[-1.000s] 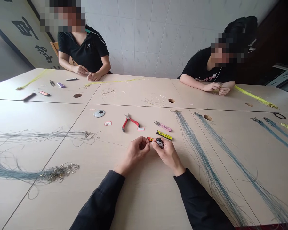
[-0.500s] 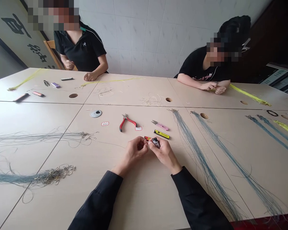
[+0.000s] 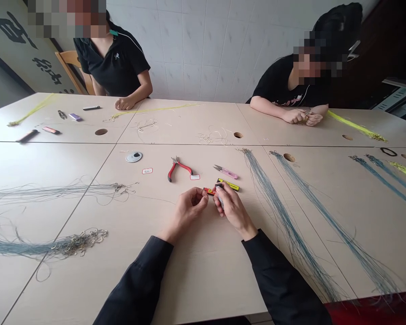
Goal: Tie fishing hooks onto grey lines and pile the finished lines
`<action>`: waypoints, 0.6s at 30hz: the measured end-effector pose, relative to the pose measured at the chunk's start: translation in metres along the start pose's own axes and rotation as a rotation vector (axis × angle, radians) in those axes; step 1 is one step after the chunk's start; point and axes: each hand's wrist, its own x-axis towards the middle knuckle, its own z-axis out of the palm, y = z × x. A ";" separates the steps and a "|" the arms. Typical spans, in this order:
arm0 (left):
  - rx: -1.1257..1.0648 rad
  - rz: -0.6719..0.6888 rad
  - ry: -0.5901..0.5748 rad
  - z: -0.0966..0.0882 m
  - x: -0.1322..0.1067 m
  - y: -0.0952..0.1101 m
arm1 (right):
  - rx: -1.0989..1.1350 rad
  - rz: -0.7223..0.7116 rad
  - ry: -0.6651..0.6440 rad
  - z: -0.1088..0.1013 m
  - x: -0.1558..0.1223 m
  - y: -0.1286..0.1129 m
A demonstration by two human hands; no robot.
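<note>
My left hand (image 3: 191,205) is pinched closed at the middle of the table. A thin line (image 3: 155,198) runs to it from the left; its end is hidden by the fingers. Close beside it, my right hand (image 3: 235,210) grips a small lighter (image 3: 219,196) with a dark top, held upright. Just beyond my fingers lie a red lighter (image 3: 209,191) and a yellow lighter (image 3: 228,184). Farther off are red-handled pliers (image 3: 179,169), spread apart, and pink thread snips (image 3: 226,172).
Bundles of blue-green line with small metal ends lie at left (image 3: 20,248) and right (image 3: 274,203). A grey line bundle (image 3: 71,190) and a round disc (image 3: 134,156) are farther left. Two people sit opposite, one with hands (image 3: 304,116) together. Round holes (image 3: 288,157) pierce the tabletop.
My right hand has drawn slightly away from my left and turned the lighter more upright. The left hand keeps its pinch. One co-worker's raised hand has dropped from sight.
</note>
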 end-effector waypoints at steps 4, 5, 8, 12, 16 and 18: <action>-0.019 -0.014 -0.013 0.000 -0.001 0.004 | 0.023 -0.001 -0.006 -0.001 0.001 0.001; -0.021 -0.015 -0.016 0.000 -0.001 0.005 | 0.026 0.002 -0.007 -0.001 0.001 0.001; -0.015 -0.005 -0.024 0.000 -0.001 0.006 | -0.019 0.008 -0.019 -0.001 0.000 0.002; -0.015 0.020 -0.018 0.000 -0.003 0.007 | -0.193 -0.061 0.032 -0.001 -0.001 0.004; -0.028 0.061 0.010 0.001 -0.003 0.008 | -0.316 -0.100 0.061 -0.001 -0.001 0.005; -0.042 0.068 0.014 0.001 -0.004 0.008 | -0.317 -0.091 0.059 -0.001 -0.001 0.005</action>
